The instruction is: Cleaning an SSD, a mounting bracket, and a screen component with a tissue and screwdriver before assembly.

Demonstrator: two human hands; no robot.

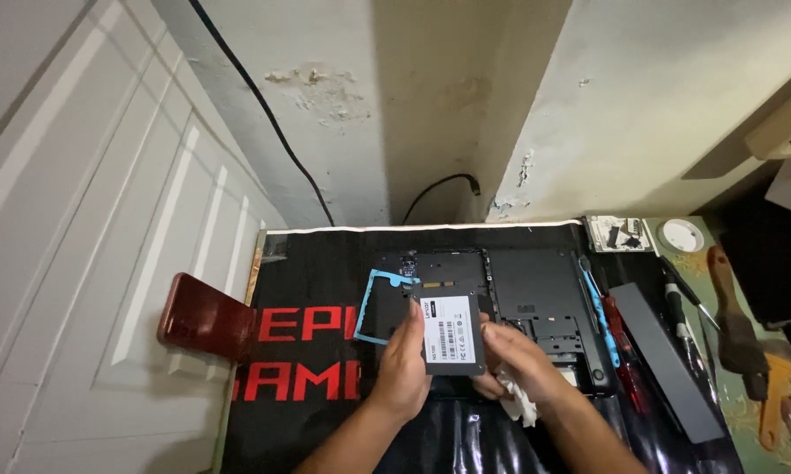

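We find open mat (316, 263) to the left of the opened laptop base (536, 294); the blue frame (380, 307) lies at its near edge; on the right, screwdrivers (619, 338) and a flat dark panel (663, 360) crowd the passage; walls (431, 105) close off the far side.

the drive (453, 335) is black with a white label crossed by black barcode stripes. at its ten o'clock sits a light blue frame (376, 307). the mat (325, 263) is black with red block letters at eight o'clock. the laptop (536, 290) is black. the cloth (520, 399) is white. at three o'clock lie a blue tool (599, 318) and a red-handled screwdriver (622, 347). the door (88, 228) is white.
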